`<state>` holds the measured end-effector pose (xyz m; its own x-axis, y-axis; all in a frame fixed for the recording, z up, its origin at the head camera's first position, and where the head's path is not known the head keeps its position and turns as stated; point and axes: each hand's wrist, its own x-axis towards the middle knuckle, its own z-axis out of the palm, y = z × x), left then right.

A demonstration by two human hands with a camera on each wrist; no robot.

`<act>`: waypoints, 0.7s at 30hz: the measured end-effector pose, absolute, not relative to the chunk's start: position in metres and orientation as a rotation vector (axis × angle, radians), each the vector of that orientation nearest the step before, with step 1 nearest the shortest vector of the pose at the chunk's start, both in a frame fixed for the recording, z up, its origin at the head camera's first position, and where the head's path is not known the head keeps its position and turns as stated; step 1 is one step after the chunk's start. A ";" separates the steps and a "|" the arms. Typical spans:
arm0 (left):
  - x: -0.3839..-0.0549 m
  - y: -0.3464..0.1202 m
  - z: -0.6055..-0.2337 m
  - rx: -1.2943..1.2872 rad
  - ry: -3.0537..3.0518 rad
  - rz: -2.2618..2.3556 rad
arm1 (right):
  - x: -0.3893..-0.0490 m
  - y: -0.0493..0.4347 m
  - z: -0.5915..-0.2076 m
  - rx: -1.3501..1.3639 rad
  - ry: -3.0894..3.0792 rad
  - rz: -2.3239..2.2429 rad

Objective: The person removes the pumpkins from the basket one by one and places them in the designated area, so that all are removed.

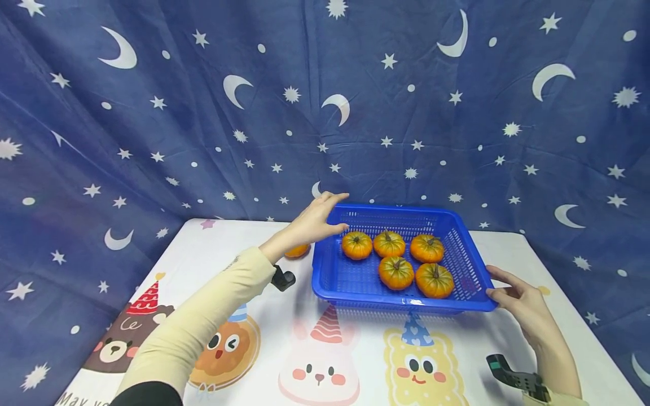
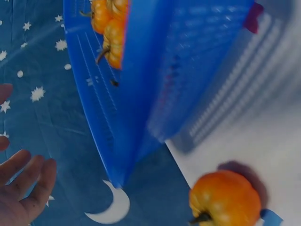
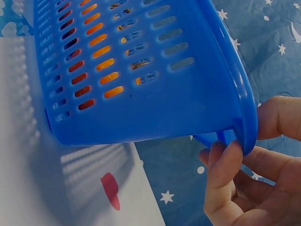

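Grips the near right corner of a blue, rectangular, slotted plastic basket (image 1: 352, 280) with the right hand (image 1: 520, 307). Lies between both hands on the far right part of a white, cartoon-printed table (image 1: 244, 234), with long axis left to right. Looks glossy; holds five squat, ribbed, orange-yellow pumpkins (image 1: 396, 273). Shows one loose round orange pumpkin (image 1: 297, 252) just beyond the left wall. Farthest, grasps nothing with the left hand (image 1: 315, 220), loose-fingered beside the far left corner, apart from the rim.
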<state>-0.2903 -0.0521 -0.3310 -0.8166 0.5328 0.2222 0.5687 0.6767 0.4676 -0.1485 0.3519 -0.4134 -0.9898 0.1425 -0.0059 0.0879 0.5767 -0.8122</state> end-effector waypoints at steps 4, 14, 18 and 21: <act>-0.289 -0.040 -0.329 -0.974 -2.805 -0.811 | -0.148 0.352 -0.414 -0.204 -2.740 1.387; -0.283 -0.011 -0.326 -1.128 -2.836 -0.811 | -0.147 0.350 -0.415 -0.191 -2.743 1.401; -0.283 -0.002 -0.325 -1.233 -2.833 -0.798 | -0.148 0.350 -0.415 -0.193 -2.742 1.382; -0.284 0.005 -0.326 -1.313 -2.831 -0.786 | -0.148 0.351 -0.414 -0.197 -2.743 1.374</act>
<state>-0.2838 0.0053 -0.3261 -0.6647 0.7353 0.1321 0.6982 0.5484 0.4602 -0.1479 0.3510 -0.4143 -0.9895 0.1448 0.0032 0.0841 0.5927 -0.8010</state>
